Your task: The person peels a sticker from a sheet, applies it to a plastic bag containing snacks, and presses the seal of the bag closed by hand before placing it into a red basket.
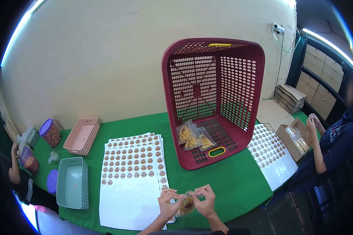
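Near the front edge of the green table, my left hand (170, 203) and my right hand (204, 199) pinch the top of a small clear bag (185, 206) from both sides. The bag hangs between them, with yellowish contents and a round brown sticker on its front. Sheets of round stickers (125, 196) lie to the left, partly under my left hand; their lower rows are bare. Beyond my hands stands a dark red basket (259, 94), its opening facing me, with several filled bags (188, 135) inside.
Pink basket (81, 137), green basket (72, 184) and lidded jars (50, 133) stand at the left. On the right lie another sticker sheet (270, 150), an open cardboard box (298, 141) and stacked cardboard (289, 98). One person (333, 141) is at right, another (19, 184) at left.
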A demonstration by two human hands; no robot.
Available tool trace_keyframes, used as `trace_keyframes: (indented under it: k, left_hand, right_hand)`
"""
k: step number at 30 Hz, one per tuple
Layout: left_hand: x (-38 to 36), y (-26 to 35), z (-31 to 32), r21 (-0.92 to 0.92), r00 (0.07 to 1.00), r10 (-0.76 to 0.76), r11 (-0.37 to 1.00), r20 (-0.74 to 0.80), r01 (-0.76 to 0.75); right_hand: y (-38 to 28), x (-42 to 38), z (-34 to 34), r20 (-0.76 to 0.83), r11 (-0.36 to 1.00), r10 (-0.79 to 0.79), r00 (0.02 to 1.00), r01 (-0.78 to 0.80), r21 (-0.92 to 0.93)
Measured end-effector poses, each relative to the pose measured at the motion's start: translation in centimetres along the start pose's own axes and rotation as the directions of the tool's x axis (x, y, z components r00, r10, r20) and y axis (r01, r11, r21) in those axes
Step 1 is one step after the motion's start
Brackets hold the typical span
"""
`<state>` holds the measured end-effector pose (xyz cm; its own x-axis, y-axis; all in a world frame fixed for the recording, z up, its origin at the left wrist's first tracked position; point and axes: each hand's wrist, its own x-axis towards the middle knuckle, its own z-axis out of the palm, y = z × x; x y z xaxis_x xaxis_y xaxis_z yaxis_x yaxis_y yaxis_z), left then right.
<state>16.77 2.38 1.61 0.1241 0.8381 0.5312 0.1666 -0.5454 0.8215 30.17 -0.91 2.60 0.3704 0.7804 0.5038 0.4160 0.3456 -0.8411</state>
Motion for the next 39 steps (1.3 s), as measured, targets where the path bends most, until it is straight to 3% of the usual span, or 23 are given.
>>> trace_keyframes:
  k: [5,7,9,10,13,15,17,18,19,21,22,23,25,27,29,31,33,34,35,36,37,38,39]
  left_hand:
    - [0.8,0.4,-0.5,-0.056,0.997,-0.069,0.996,0.035,0.071]
    - [1.0,0.1,-0.7,-0.052,0.992,-0.108,0.992,0.062,0.112]
    - [1.2,-0.8,-1.0,-0.131,0.986,-0.165,0.978,-0.035,0.159]
    - [1.3,-1.2,-1.3,-0.053,0.994,-0.091,0.995,-0.055,0.088]
    - [1.6,-0.9,-1.1,-0.073,0.989,-0.104,0.993,-0.103,0.096]
    - [1.5,-0.7,-1.2,-0.118,0.980,-0.161,0.982,-0.115,0.147]
    - [1.2,0.0,-1.8,-0.019,0.997,0.079,0.997,0.021,-0.078]
    - [0.8,0.4,-1.6,-0.036,0.992,0.079,0.996,0.094,-0.076]
    - [0.7,0.4,-1.8,-0.034,0.992,0.077,0.997,0.097,-0.074]
    - [0.7,0.2,-1.7,-0.165,0.994,-0.106,0.980,0.040,0.111]
    - [0.9,-0.7,-2.0,-0.210,0.994,-0.101,0.973,-0.031,0.093]
    - [1.1,-0.9,-2.5,-0.160,0.984,-0.155,0.977,-0.083,0.140]
    - [1.4,-1.6,-3.3,-0.006,0.996,-0.063,0.998,-0.070,0.063]
    - [0.6,-1.9,-2.6,-0.151,0.975,-0.200,0.971,-0.094,0.185]
    - [0.4,-2.1,-2.9,-0.150,0.963,-0.260,0.957,-0.076,0.247]
    - [0.7,-1.5,-2.9,-0.096,0.972,-0.216,0.974,-0.094,0.207]
    - [0.6,-0.7,-2.7,-0.042,0.978,-0.173,0.985,-0.115,0.170]
    - [0.5,-0.4,-2.2,-0.220,0.979,-0.195,0.960,-0.068,0.176]
    - [0.4,-0.2,-2.0,-0.389,0.978,-0.207,0.903,-0.017,0.184]
    - [0.4,-0.3,-2.1,-0.414,0.968,-0.156,0.882,0.195,0.225]
    - [0.2,-0.1,-1.6,-0.486,0.956,-0.082,0.847,0.282,0.217]
    - [-0.1,-0.1,-1.4,-0.363,0.944,-0.044,0.917,0.327,0.169]
    - [-0.2,0.2,-1.1,-0.234,0.926,-0.012,0.966,0.376,0.108]
  right_hand:
    - [0.6,0.8,-0.8,0.004,0.995,0.085,0.996,-0.086,0.050]
    - [0.2,1.2,-1.4,0.105,0.992,0.092,0.990,-0.101,0.082]
    - [-0.4,1.0,-1.7,0.200,0.992,0.063,0.978,-0.084,0.099]
    - [-0.7,0.8,-1.9,0.288,0.991,0.035,0.957,-0.071,0.117]
    - [-1.3,-0.2,-0.9,0.351,0.980,-0.014,0.936,-0.057,0.191]
    - [-0.9,0.5,-1.1,0.322,0.983,-0.025,0.946,-0.035,0.178]
    - [0.1,1.6,-1.6,0.125,0.998,-0.029,0.992,0.022,0.055]
    - [0.1,1.9,-1.6,0.079,0.999,0.015,0.997,-0.018,0.046]
    - [0.1,1.7,-1.4,0.078,0.999,0.018,0.997,-0.022,0.048]
    - [0.2,1.5,-1.0,0.035,0.998,0.030,0.999,-0.032,0.054]
    - [-0.2,1.2,-0.7,0.032,0.998,0.025,0.999,-0.026,0.051]
    - [-0.9,0.4,-0.2,0.145,0.993,-0.035,0.989,0.018,0.120]
    - [-1.7,-1.2,1.1,0.253,0.980,-0.110,0.961,0.062,0.190]
    - [-1.9,-2.4,2.0,0.295,0.938,-0.003,0.955,-0.099,0.331]
    - [-1.3,-1.6,1.1,0.303,0.955,0.043,0.952,-0.129,0.269]
    - [0.0,-1.0,0.6,0.311,0.964,0.091,0.946,-0.162,0.210]
    - [1.4,-0.5,0.4,0.025,0.922,0.146,0.989,-0.145,0.358]
    - [1.3,-0.4,0.1,0.038,0.837,0.263,0.964,-0.247,0.489]
    - [0.8,-0.5,0.0,0.043,0.838,0.260,0.965,-0.248,0.486]
    - [-0.7,-0.4,0.1,0.085,0.772,0.295,0.952,-0.289,0.566]
    - [-1.6,-0.3,0.3,0.129,0.696,0.325,0.937,-0.329,0.638]
    - [-1.0,-1.3,0.4,0.258,0.740,0.251,0.933,-0.357,0.570]
    - [-0.9,-1.7,0.4,0.261,0.741,0.248,0.933,-0.356,0.570]
